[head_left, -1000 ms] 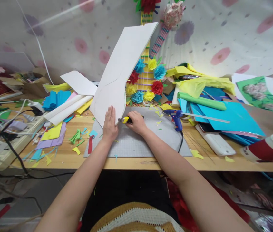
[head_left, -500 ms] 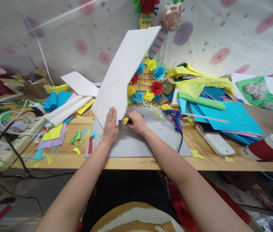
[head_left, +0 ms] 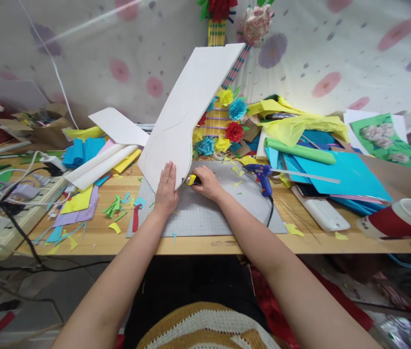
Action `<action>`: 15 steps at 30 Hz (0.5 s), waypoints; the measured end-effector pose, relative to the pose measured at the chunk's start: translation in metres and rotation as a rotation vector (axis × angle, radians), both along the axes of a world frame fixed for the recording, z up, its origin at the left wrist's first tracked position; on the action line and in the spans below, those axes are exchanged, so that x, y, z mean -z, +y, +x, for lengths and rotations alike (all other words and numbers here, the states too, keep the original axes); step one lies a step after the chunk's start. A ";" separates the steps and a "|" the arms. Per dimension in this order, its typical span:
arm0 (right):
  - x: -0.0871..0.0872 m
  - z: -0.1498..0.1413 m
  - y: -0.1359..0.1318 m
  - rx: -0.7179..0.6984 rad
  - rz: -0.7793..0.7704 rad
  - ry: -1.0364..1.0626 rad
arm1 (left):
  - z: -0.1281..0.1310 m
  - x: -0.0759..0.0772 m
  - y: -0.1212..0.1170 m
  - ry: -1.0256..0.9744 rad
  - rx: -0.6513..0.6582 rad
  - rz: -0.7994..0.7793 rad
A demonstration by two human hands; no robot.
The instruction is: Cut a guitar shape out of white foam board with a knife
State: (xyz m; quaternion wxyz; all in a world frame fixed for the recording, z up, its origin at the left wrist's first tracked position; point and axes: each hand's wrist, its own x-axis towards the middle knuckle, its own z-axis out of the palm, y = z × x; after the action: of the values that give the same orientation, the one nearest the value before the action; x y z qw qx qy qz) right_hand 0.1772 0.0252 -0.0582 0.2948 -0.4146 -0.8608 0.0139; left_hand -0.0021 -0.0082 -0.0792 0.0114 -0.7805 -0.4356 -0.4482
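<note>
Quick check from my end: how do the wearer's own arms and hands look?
The left hand and right hand are ungloved; no watch or bracelet shows. Left arm and right arm show no sleeves. Below is a striped mustard-brown and white knit top.

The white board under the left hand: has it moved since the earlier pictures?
Yes: the white board has shifted its upper end rightward and slightly lower, judged against the yellow guitar shape behind, hiding more of it.
</note>
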 end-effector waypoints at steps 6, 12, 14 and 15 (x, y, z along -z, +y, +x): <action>-0.002 0.003 0.001 0.012 0.008 0.006 | 0.000 0.001 -0.001 0.038 0.003 0.017; -0.001 0.011 0.006 0.014 0.011 0.010 | 0.000 0.002 -0.001 0.060 0.012 -0.001; 0.000 0.014 0.008 0.008 0.012 0.025 | 0.000 0.002 -0.001 0.065 0.017 0.010; 0.001 0.015 0.010 0.008 0.011 0.041 | -0.001 0.002 -0.001 0.070 0.019 0.020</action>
State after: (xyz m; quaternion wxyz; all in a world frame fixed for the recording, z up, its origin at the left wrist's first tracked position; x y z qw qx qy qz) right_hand 0.1925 0.0348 -0.0588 0.3147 -0.4162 -0.8529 0.0164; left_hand -0.0030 -0.0096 -0.0817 0.0304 -0.7997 -0.4231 -0.4249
